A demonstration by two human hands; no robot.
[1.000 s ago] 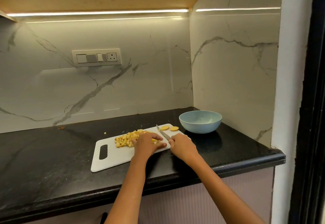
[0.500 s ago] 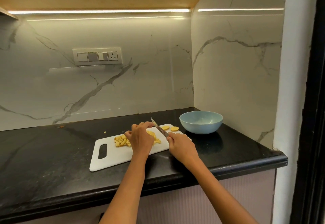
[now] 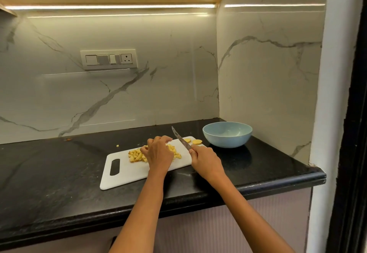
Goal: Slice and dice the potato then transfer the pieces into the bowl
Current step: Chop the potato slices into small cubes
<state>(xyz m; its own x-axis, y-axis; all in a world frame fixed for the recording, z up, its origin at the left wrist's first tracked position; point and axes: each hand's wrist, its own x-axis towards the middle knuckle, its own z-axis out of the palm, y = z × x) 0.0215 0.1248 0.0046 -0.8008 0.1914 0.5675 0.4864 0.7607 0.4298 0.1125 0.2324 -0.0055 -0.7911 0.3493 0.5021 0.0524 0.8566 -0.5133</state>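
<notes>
A white cutting board [image 3: 127, 175] lies on the black counter with a pile of yellow potato dice [image 3: 136, 155] on it. My left hand [image 3: 158, 152] sits over the pile with its fingers curled; what it holds, if anything, is hidden. My right hand [image 3: 206, 162] grips the handle of a knife [image 3: 179, 137], whose blade is raised and points up and to the left. Two round potato slices [image 3: 195, 142] lie at the board's far right corner. A light blue bowl [image 3: 227, 142] stands just right of the board and looks empty.
The black counter [image 3: 49, 173] ends in a rounded front edge close to me. Marble walls close the back and the right side behind the bowl. A small potato crumb [image 3: 117, 145] lies on the counter behind the board. A switch plate [image 3: 108, 59] hangs on the back wall.
My left hand moved from the board's front edge back onto the dice pile. The knife blade lifted from the board and now points upward.
</notes>
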